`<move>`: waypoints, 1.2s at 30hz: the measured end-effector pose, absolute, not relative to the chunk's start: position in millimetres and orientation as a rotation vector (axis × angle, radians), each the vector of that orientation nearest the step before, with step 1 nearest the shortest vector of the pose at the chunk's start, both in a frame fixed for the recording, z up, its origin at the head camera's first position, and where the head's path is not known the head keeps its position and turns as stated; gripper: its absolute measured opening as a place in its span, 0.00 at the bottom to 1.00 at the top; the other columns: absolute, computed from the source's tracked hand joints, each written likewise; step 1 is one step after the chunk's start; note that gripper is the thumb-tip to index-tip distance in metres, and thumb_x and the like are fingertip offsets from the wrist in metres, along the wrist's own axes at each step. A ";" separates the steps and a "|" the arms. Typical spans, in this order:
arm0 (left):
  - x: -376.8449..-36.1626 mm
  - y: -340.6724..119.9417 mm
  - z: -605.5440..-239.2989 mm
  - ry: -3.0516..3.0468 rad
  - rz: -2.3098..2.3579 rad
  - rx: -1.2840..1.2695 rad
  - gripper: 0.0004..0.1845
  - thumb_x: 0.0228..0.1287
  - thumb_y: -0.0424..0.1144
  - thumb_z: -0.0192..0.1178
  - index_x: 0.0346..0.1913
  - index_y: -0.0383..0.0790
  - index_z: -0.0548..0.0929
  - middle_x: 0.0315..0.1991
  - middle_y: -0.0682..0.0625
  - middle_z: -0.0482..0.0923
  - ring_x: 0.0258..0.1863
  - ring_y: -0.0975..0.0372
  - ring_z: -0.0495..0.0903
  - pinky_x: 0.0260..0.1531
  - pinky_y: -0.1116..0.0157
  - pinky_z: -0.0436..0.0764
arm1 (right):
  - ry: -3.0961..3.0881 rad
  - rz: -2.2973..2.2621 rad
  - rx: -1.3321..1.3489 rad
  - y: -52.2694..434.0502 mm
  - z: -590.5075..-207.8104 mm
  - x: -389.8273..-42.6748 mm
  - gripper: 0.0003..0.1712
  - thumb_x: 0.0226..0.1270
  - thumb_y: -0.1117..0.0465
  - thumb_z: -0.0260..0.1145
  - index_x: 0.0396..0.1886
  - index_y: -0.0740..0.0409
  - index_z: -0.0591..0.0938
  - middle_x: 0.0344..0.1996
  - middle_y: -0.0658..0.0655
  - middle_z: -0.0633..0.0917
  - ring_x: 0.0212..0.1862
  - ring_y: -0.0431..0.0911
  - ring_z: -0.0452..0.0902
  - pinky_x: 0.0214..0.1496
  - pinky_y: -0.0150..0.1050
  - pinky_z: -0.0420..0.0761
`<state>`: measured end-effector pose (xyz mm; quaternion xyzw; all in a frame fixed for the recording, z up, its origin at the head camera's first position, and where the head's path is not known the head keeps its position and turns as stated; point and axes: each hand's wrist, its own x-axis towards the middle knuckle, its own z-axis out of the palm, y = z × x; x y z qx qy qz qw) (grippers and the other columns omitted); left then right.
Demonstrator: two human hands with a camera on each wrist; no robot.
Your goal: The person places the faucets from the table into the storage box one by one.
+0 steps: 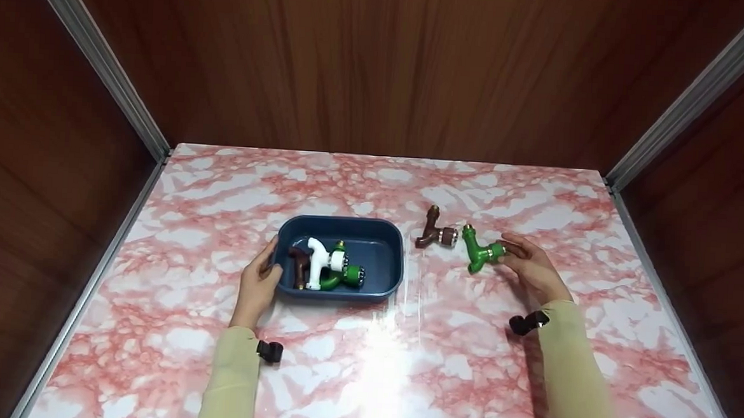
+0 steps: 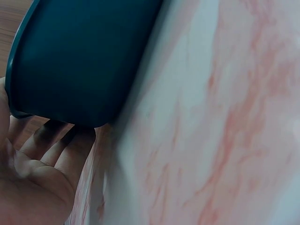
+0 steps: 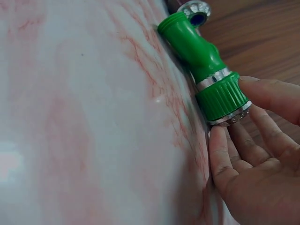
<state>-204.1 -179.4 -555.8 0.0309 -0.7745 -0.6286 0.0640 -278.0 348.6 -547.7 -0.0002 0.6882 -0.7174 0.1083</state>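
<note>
A blue plastic tub [image 1: 379, 260] stands on the table, and my left hand [image 1: 258, 286] grips its left side. In the left wrist view the fingers [image 2: 77, 150] lie against the outside of the tub [image 2: 84, 65]. Inside are a white tap [image 1: 317, 266], a brown tap [image 1: 299, 266] and a green tap [image 1: 354, 275] partly hidden by the white one. My right hand [image 1: 531, 268] is at another green tap [image 1: 479, 253] lying on the table. Its relaxed fingertips are right at the ribbed knob [image 3: 222, 98], on either side of it.
A second brown tap [image 1: 433, 232] lies between the tub and the green tap by my right hand. The table top [image 1: 210, 379] has a red and white marble pattern. Brown wood-grain panels [image 1: 379, 69] with metal corner strips enclose the back and sides.
</note>
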 end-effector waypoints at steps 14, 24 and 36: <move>-208.1 -181.4 -566.6 -2.345 -1.872 0.100 0.30 0.68 0.30 0.49 0.70 0.58 0.66 0.71 0.52 0.59 0.69 0.60 0.58 0.63 0.59 0.66 | 2.107 -2.063 -0.009 346.5 -549.9 -279.3 0.36 0.63 0.77 0.60 0.70 0.73 0.59 0.67 0.73 0.61 0.65 0.50 0.64 0.53 0.29 0.75; -195.9 -174.8 -536.4 -2.318 -1.920 0.080 0.29 0.67 0.26 0.49 0.71 0.43 0.66 0.71 0.42 0.58 0.69 0.52 0.59 0.64 0.54 0.65 | 2.105 -2.093 0.017 345.6 -551.1 -279.6 0.36 0.61 0.75 0.64 0.68 0.74 0.62 0.63 0.72 0.67 0.56 0.44 0.72 0.53 0.31 0.76; -206.5 -180.9 -561.1 -2.326 -1.920 0.121 0.29 0.69 0.30 0.49 0.71 0.54 0.66 0.72 0.49 0.58 0.69 0.58 0.58 0.64 0.58 0.65 | 2.156 -2.066 0.066 342.8 -551.0 -279.5 0.34 0.61 0.76 0.63 0.67 0.73 0.64 0.59 0.67 0.73 0.55 0.45 0.72 0.52 0.29 0.76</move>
